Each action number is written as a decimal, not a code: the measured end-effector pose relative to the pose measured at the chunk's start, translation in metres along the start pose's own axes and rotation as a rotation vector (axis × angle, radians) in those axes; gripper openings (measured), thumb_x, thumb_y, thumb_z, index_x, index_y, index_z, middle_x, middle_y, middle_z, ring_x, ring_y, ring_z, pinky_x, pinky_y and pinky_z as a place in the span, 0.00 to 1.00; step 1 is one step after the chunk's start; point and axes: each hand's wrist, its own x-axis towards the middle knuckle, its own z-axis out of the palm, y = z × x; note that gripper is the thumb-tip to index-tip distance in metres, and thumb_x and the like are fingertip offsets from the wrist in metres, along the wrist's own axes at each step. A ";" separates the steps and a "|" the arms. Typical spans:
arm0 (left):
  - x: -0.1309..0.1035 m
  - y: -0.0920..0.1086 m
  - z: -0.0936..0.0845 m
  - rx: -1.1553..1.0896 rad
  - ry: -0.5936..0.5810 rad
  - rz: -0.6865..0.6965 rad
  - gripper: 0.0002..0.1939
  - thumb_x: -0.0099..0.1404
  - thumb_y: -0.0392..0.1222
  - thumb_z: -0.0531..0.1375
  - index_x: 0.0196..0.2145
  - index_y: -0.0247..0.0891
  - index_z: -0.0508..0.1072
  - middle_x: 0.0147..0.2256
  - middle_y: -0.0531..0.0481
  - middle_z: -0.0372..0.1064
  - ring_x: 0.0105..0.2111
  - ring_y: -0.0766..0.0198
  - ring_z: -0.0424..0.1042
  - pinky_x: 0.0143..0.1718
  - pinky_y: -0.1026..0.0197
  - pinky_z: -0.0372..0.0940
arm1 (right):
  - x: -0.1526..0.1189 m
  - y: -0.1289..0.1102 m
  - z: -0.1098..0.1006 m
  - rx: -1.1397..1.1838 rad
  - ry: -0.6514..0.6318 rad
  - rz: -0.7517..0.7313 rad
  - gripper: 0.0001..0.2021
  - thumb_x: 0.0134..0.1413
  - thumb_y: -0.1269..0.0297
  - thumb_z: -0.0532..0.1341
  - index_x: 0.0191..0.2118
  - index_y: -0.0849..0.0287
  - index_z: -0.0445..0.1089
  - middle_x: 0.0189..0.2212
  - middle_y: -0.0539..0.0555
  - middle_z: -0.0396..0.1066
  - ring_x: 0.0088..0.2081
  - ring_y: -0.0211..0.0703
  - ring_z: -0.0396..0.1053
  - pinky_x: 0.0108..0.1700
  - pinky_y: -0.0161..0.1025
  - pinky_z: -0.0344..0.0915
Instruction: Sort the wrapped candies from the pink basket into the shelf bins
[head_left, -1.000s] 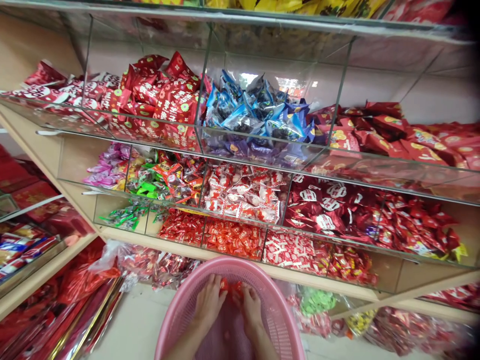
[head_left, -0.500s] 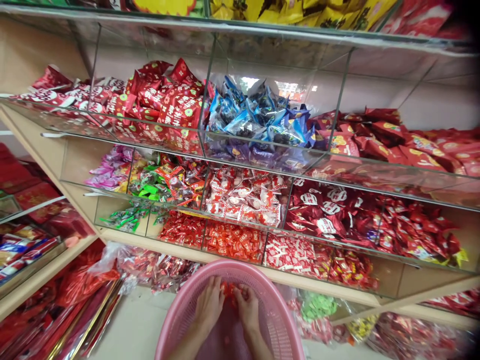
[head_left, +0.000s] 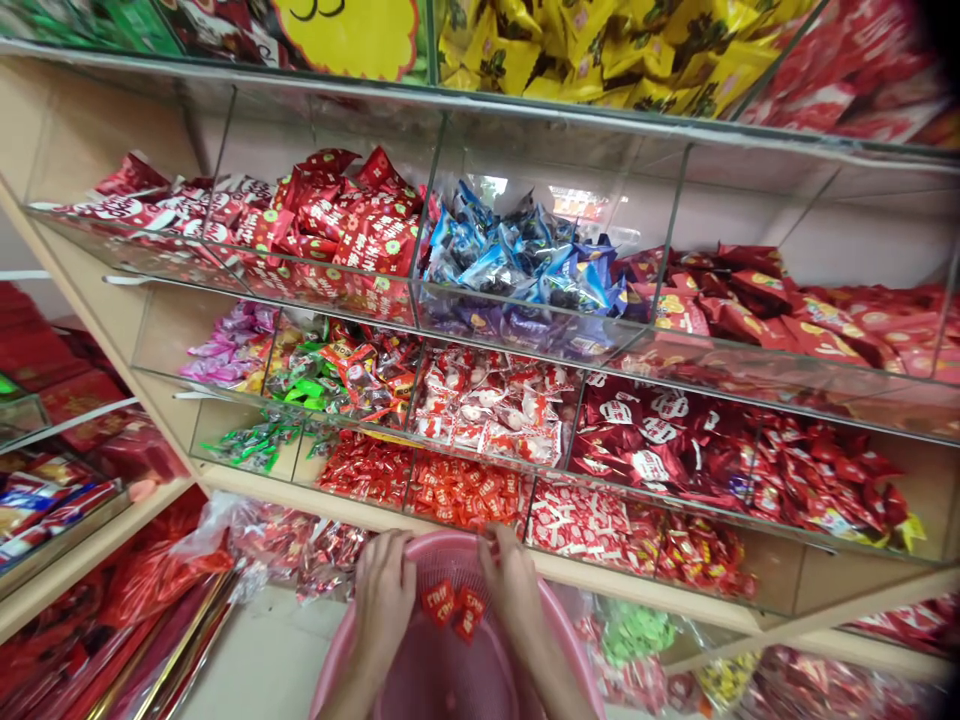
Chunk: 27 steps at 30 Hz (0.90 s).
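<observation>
A round pink plastic basket (head_left: 450, 675) with perforated walls is below me, in front of the lowest shelf. My left hand (head_left: 384, 585) has its fingers curled over the far-left part of the rim. Opposite it, my right hand (head_left: 514, 585) grips the far-right part of the rim. Between the hands, a few small red candy packets (head_left: 439, 602) with pale lettering lie inside, near the far wall. Just beyond the rim, a shelf compartment holds a heap of similar red candies (head_left: 469, 492).
Glass-divided shelves hold red packets (head_left: 360, 225), blue-wrapped sweets (head_left: 517, 245) and yellow packets (head_left: 600, 55). A wooden shelf edge (head_left: 637, 572) runs just beyond the basket. Bagged sweets (head_left: 637, 635) are at floor level on the right; red and gold wrapping material (head_left: 150, 640) lies left.
My hands were together inside the basket at some red candies; they have moved apart to its rim. The packets now lie in the basket. The view has tilted up slightly.
</observation>
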 end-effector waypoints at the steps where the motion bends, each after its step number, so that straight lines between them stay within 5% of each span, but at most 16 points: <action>1: 0.001 -0.003 -0.002 0.040 -0.003 -0.016 0.17 0.59 0.35 0.47 0.44 0.39 0.66 0.44 0.46 0.65 0.45 0.59 0.62 0.48 0.56 0.56 | 0.011 -0.008 -0.003 -0.053 0.009 -0.067 0.13 0.54 0.60 0.49 0.39 0.57 0.66 0.36 0.56 0.68 0.38 0.46 0.66 0.41 0.40 0.60; 3: 0.001 -0.008 -0.001 0.106 -0.049 -0.052 0.18 0.59 0.34 0.47 0.46 0.37 0.65 0.45 0.45 0.65 0.46 0.58 0.61 0.48 0.56 0.56 | 0.034 -0.018 -0.003 -0.220 0.093 -0.127 0.15 0.53 0.61 0.50 0.45 0.59 0.64 0.46 0.61 0.63 0.48 0.50 0.60 0.48 0.43 0.56; 7: -0.004 -0.008 0.007 0.189 -0.162 -0.030 0.20 0.60 0.36 0.46 0.49 0.38 0.64 0.46 0.46 0.65 0.46 0.58 0.61 0.48 0.55 0.53 | 0.067 -0.009 0.014 -0.503 0.143 -0.001 0.29 0.46 0.59 0.57 0.54 0.66 0.55 0.53 0.70 0.52 0.55 0.61 0.50 0.52 0.51 0.49; 14: -0.007 -0.007 0.008 0.236 -0.168 0.008 0.20 0.62 0.36 0.45 0.50 0.38 0.63 0.46 0.46 0.65 0.44 0.58 0.62 0.46 0.56 0.53 | 0.080 0.017 0.040 -0.653 0.150 0.080 0.24 0.49 0.59 0.53 0.50 0.71 0.58 0.49 0.73 0.57 0.49 0.59 0.58 0.51 0.49 0.48; 21: -0.007 -0.005 0.007 0.244 -0.155 0.017 0.20 0.61 0.36 0.46 0.50 0.39 0.63 0.45 0.46 0.66 0.44 0.59 0.62 0.46 0.56 0.53 | 0.087 0.012 0.043 -0.682 0.132 0.154 0.29 0.47 0.54 0.55 0.52 0.70 0.57 0.47 0.73 0.57 0.47 0.62 0.57 0.46 0.50 0.51; 27: -0.006 -0.003 0.006 0.247 -0.158 0.009 0.20 0.61 0.36 0.46 0.50 0.38 0.63 0.45 0.46 0.65 0.44 0.58 0.62 0.46 0.56 0.52 | 0.090 0.015 0.039 -0.621 0.143 0.162 0.24 0.47 0.63 0.55 0.52 0.62 0.58 0.47 0.69 0.57 0.45 0.59 0.60 0.44 0.48 0.54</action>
